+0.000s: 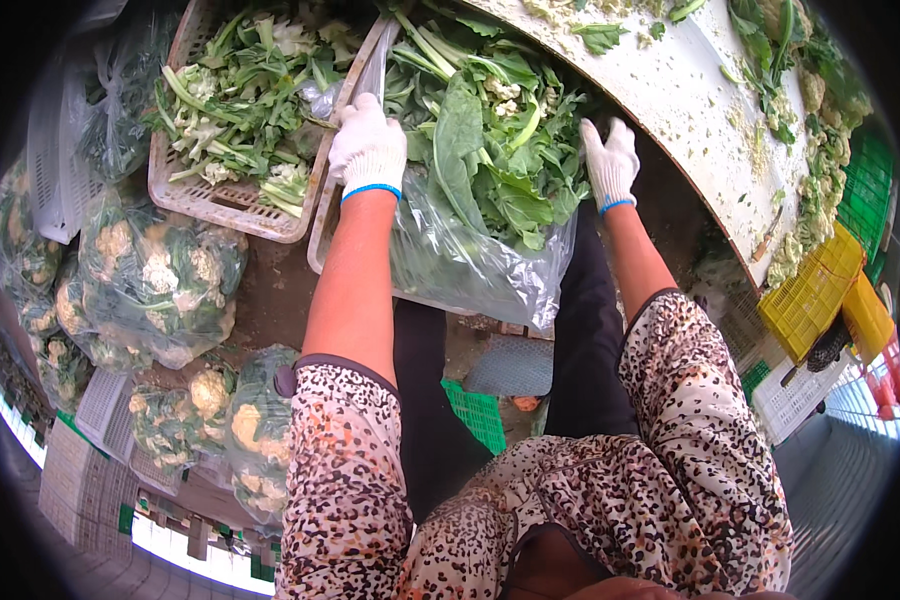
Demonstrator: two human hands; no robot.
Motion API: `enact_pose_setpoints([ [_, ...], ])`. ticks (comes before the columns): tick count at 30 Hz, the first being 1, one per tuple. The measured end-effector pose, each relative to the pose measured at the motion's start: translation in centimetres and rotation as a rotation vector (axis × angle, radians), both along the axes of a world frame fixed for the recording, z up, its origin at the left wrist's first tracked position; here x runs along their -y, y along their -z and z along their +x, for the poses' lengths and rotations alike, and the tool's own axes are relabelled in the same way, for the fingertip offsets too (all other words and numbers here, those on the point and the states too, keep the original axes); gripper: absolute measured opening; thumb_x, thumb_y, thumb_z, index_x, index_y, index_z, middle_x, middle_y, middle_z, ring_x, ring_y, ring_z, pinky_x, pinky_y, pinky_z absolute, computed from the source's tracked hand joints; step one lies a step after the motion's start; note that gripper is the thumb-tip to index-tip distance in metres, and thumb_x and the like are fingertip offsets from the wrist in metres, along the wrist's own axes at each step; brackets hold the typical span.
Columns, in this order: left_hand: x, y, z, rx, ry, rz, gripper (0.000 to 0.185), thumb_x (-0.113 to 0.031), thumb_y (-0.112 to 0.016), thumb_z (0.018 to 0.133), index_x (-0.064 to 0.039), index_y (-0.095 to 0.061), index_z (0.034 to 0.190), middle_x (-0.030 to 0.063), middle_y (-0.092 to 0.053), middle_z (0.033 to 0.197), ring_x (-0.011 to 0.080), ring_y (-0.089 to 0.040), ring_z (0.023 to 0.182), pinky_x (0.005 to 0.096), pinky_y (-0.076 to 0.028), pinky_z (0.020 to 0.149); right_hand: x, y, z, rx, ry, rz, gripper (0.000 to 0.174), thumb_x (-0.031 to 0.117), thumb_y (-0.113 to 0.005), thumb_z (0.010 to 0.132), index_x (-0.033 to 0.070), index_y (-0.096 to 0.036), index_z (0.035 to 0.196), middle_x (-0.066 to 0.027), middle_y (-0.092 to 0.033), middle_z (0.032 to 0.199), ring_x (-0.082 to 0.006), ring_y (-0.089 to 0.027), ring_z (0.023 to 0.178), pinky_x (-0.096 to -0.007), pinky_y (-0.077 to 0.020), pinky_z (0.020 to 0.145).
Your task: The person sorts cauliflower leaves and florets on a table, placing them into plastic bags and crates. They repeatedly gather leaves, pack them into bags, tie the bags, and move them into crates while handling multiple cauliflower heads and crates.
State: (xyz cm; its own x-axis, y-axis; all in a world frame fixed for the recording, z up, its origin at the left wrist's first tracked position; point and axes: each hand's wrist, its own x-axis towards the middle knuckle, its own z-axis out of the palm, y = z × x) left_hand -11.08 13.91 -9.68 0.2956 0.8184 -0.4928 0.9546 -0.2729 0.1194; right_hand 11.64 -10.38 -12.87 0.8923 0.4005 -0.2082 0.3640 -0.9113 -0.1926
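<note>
In front of me stands a plastic crate (317, 244) lined with a clear plastic bag (487, 266). Green cauliflower leaves (457, 150) fill it, with small pale floret pieces among them. My left hand (367, 142), in a white knit glove with a blue cuff, is closed over the crate's left rim, where the bag's edge runs up from it. At the right side of the leaves is my right hand (612, 159), gloved the same way. Its thumb and fingers are apart, and nothing shows between them; whether its fingertips touch the bag or crate is unclear.
Left of my crate, a second crate (229, 214) holds leaf and stem trimmings. A white tabletop (690, 90) strewn with scraps curves along the right. Bagged cauliflowers (161, 277) crowd the left floor. A yellow crate (814, 292) lies right; a blue-grey seat (510, 366) is below.
</note>
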Motion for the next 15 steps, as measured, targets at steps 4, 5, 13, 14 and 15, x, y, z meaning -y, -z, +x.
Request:
enact_pose_setpoints([
  [4,-1.7,0.3,-2.6,0.187,0.266,-0.049,0.029,-0.026,-0.06,0.094,-0.009,-0.061,0.117,0.0259,-0.07,0.101,0.0432,-0.068,0.096,0.0542,-0.054,0.081,-4.9,4.8,2.3,-0.167,0.338,-0.006,0.065,0.054,-0.068,0.079,-0.007,-0.07,0.099,-0.027,-0.071,0.108,-0.0434,-0.069,0.097,-0.0441,-0.0538,0.088],
  [5,-1.8,0.0,-3.8,0.2,0.26,-0.048,0.027,-0.025,-0.06,0.094,-0.008,-0.061,0.115,0.0246,-0.07,0.098,0.043,-0.069,0.094,0.0541,-0.054,0.081,-5.1,6.0,1.9,-0.14,0.485,0.117,0.058,0.051,-0.067,0.079,-0.006,-0.071,0.092,-0.0293,-0.071,0.106,-0.04,-0.069,0.099,-0.0439,-0.0533,0.088],
  [13,-1.1,1.1,-7.2,0.403,0.188,-0.038,0.034,-0.02,-0.062,0.093,-0.006,-0.065,0.124,0.0233,-0.071,0.104,0.0423,-0.068,0.097,0.05,-0.053,0.086,3.9,13.6,10.9,-0.531,0.088,0.174,0.037,0.025,-0.068,0.091,0.003,-0.068,0.121,-0.0158,-0.069,0.12,-0.0296,-0.063,0.109,-0.0412,-0.0516,0.091],
  [14,-0.9,1.7,-9.1,0.41,0.147,0.01,0.028,-0.021,-0.062,0.093,-0.008,-0.063,0.118,0.0226,-0.071,0.099,0.0426,-0.068,0.093,0.0516,-0.053,0.083,1.4,12.8,7.9,-0.535,-0.074,-0.015,0.031,0.02,-0.067,0.09,0.003,-0.07,0.116,-0.0195,-0.07,0.116,-0.0335,-0.066,0.106,-0.043,-0.0539,0.088],
  [15,-0.2,2.2,-8.5,0.489,0.126,0.025,0.023,-0.022,-0.063,0.093,-0.01,-0.061,0.113,0.0219,-0.071,0.095,0.0429,-0.068,0.09,0.0532,-0.053,0.08,2.8,11.6,8.6,-0.343,-0.439,-0.263,0.027,0.012,-0.065,0.088,0.002,-0.07,0.113,-0.0241,-0.07,0.114,-0.0386,-0.067,0.105,-0.0452,-0.0554,0.087],
])
